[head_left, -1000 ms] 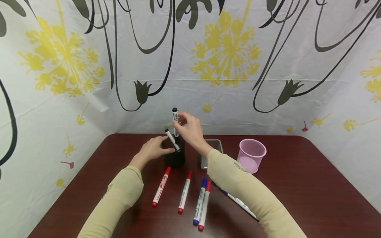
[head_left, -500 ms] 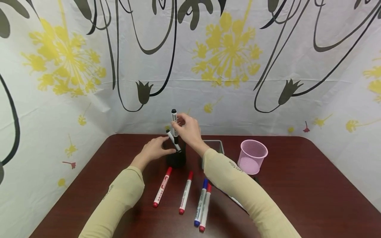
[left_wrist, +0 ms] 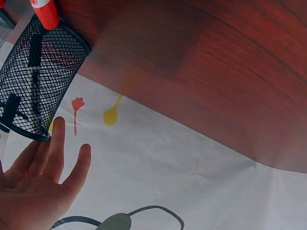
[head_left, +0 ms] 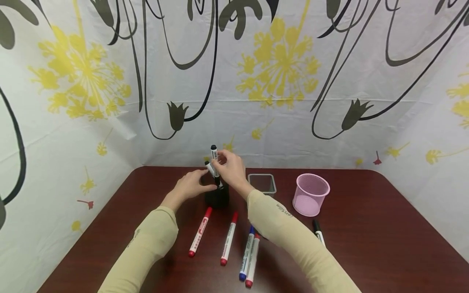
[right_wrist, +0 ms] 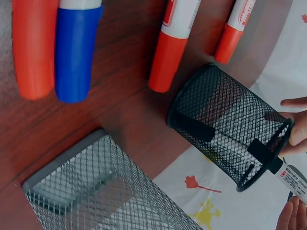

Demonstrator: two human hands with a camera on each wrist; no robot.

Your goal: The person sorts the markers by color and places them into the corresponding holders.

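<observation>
A black mesh pen cup (head_left: 217, 198) stands near the back of the table. My left hand (head_left: 188, 185) is at its rim, thumb towards the front; the left wrist view shows the fingers fairly straight and spread beside the mesh. Between thumb and fingers, my right hand (head_left: 232, 169) pinches a black-capped whiteboard marker (head_left: 214, 154), held upright with its lower end inside the cup. Another white marker (head_left: 209, 167) with a black end leans in the cup. Through the mesh in the right wrist view, dark marker parts show, and the pinched marker (right_wrist: 291, 181) enters at the rim.
In front lie two red markers (head_left: 199, 232) (head_left: 229, 240), then a blue marker (head_left: 246, 256) beside another red marker (head_left: 253, 262). A black-capped marker (head_left: 318, 232) is partly behind my right sleeve. A grey mesh holder (head_left: 263, 183) and a pink mesh cup (head_left: 307, 201) stand to the right.
My right hand has come down, lowering the upright marker farther into the cup. The right forearm has shifted left, uncovering the black-capped marker's end. My left hand stays at the rim.
</observation>
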